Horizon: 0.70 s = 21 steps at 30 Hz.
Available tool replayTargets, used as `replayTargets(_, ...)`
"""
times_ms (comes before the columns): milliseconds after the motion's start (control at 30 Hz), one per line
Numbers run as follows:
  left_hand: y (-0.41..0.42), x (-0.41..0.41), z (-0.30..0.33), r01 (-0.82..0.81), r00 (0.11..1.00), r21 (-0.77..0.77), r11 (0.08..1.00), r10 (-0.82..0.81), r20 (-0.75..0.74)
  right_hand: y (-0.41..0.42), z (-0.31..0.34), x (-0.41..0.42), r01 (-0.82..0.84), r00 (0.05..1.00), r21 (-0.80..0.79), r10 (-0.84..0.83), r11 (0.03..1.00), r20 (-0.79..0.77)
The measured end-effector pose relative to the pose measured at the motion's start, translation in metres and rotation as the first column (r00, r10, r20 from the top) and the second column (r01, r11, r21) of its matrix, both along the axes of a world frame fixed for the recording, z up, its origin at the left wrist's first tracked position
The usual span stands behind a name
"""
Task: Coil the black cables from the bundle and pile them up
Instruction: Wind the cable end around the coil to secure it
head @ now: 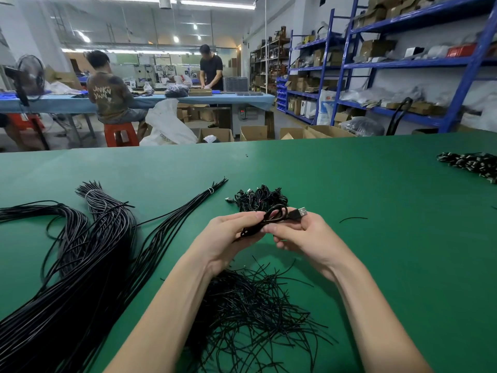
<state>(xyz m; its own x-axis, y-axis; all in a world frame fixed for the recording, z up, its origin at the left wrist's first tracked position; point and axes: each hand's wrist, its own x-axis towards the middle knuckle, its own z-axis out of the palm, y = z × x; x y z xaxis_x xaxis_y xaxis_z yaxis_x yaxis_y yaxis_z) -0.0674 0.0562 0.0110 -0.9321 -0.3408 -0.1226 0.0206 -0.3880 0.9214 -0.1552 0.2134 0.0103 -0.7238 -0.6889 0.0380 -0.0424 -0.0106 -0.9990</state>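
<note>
Above the green table [376, 238], both my hands hold one coiled black cable [274, 215]. My left hand [228, 235] grips the coil's loops from the left. My right hand [301, 235] pinches it near its USB plug [301, 212], which sticks out to the right. Just behind my hands lies a small pile of coiled cables [258, 199]. A big bundle of long black cables [80, 265] spreads across the left side, tied with white bands at its far ends.
A tangle of short thin black ties [250, 313] lies under my forearms. Another heap of cables with plugs [473, 162] sits at the far right edge. A single loose tie [353, 218] lies to the right. Beyond the table are cardboard boxes, blue shelves and two people.
</note>
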Motion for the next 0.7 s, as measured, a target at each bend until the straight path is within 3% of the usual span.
replayTargets(233,-0.002,0.005,0.006,0.104,0.994,-0.053,0.993,-0.105,-0.019,0.005,-0.001,-0.005,0.014,0.990,0.065,-0.005,0.998,-0.141)
replayTargets(433,-0.003,0.012,0.010,0.240,0.971,-0.105,0.965,-0.240,0.014,0.015,-0.012,-0.008,-0.198,0.980,-0.023,0.199,0.980,0.025)
replayTargets(533,-0.003,0.017,0.012,0.347,0.937,-0.165,0.923,-0.347,0.024,0.020,-0.019,-0.008,-0.297,0.954,-0.068,0.299,0.953,0.032)
replayTargets(700,-0.008,0.025,0.016,0.518,0.856,-0.231,0.824,-0.498,0.141,0.021,-0.014,-0.012,-0.371,0.917,0.129,0.385,0.920,-0.109)
